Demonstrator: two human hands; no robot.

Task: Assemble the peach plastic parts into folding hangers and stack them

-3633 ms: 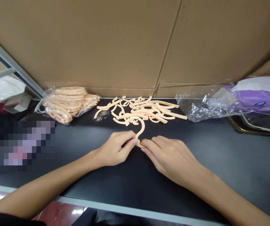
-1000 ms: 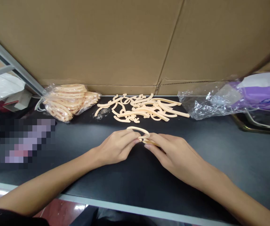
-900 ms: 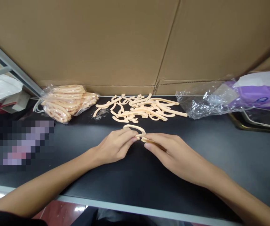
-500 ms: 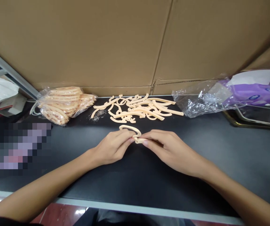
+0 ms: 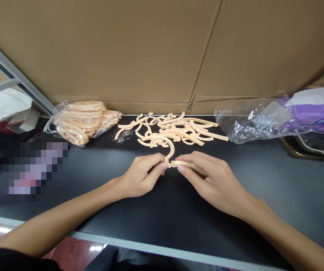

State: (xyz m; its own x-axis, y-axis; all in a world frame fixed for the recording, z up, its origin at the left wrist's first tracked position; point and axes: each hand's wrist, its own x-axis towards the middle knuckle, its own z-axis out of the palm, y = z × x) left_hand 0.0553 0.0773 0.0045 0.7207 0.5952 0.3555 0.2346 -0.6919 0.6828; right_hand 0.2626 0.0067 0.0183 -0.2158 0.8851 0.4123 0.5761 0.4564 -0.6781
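My left hand (image 5: 141,177) pinches the lower end of a cream plastic hanger hook (image 5: 171,149), whose curve rises above the fingers. In my right hand (image 5: 217,182) is a cream plastic hanger arm (image 5: 188,165), gripped between thumb and fingers with its end pointing left. The two ends face each other almost tip to tip, with at most a slight gap between them. Part of the arm is hidden by the right fingers. Just beyond the hands lies a loose pile of similar cream hanger parts (image 5: 179,130), curved hooks and longer arms mixed together.
A clear bag packed with cream pieces (image 5: 80,120) sits at the back left. To the right lie crumpled clear plastic (image 5: 241,124), a purple pack (image 5: 314,116) and a gold-edged tray (image 5: 289,152). Cardboard (image 5: 122,49) walls the back of the black tabletop (image 5: 128,218).
The hook has turned more upright in the left fingers. The arm's end, which overlapped the hook's base, now sits slightly right of it. The view has shifted a little.
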